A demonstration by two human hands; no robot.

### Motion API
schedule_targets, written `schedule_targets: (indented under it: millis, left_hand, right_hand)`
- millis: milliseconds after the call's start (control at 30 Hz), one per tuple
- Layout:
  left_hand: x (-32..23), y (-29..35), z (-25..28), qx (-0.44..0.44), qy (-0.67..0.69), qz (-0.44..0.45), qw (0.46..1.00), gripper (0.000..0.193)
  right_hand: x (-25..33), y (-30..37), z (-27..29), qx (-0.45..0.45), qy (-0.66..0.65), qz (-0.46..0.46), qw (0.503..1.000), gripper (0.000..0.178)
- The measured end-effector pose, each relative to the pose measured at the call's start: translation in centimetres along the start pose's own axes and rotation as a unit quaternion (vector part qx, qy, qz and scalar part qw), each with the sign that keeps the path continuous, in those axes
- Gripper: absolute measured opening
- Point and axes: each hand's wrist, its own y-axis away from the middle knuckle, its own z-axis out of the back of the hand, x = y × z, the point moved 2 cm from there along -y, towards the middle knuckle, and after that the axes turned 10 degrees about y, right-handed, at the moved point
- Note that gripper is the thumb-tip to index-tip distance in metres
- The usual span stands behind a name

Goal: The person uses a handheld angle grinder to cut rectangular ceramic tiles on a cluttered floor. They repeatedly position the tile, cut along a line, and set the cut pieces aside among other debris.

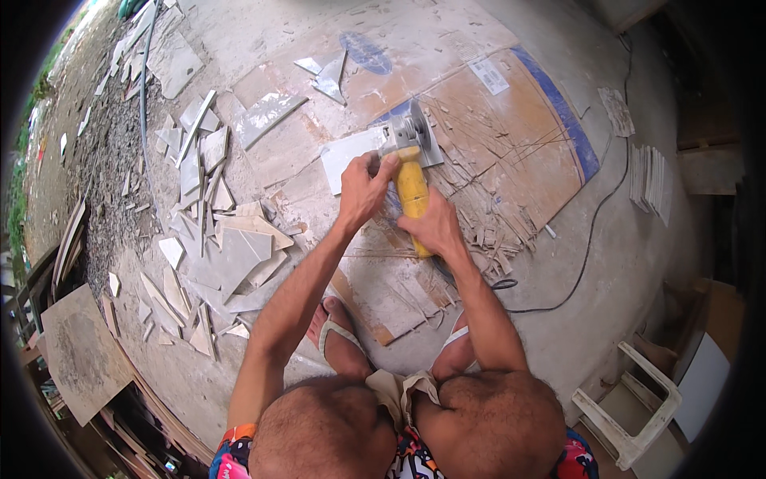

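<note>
I crouch over a yellow-bodied angle grinder (412, 184) with a grey metal head and disc (411, 134). My right hand (435, 227) grips the rear of the yellow body. My left hand (363, 188) is closed on the front of the tool near the head. The disc sits at the edge of a pale rectangular tile (349, 156) lying on a scored cardboard sheet (511, 152) on the concrete floor.
Several broken tile offcuts (215, 239) lie to the left, and thin strips (487, 223) to the right. A black cable (590, 239) curves away on the right. Stacked tiles (648, 180) sit far right, a white plastic stool (630, 415) lower right, a board (84, 351) lower left.
</note>
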Motion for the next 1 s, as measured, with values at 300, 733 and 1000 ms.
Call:
schedule_targets:
  millis: [300,733,1000]
  left_hand:
    - [-0.8,0.0,0.2,0.001,-0.026,-0.003,1.000,0.066]
    - [-0.5,-0.1,0.4,0.019,-0.063,0.012,0.998,0.070]
    - [0.4,1.6,0.0,0.018,-0.073,-0.004,0.997,0.072]
  right_hand:
    - [-0.1,-0.2,-0.1,-0.026,0.017,0.022,0.999,0.061]
    - [-0.1,0.3,0.4,0.001,0.001,0.002,1.000,0.063]
    - [-0.8,2.1,0.2,0.010,-0.005,-0.009,1.000,0.061]
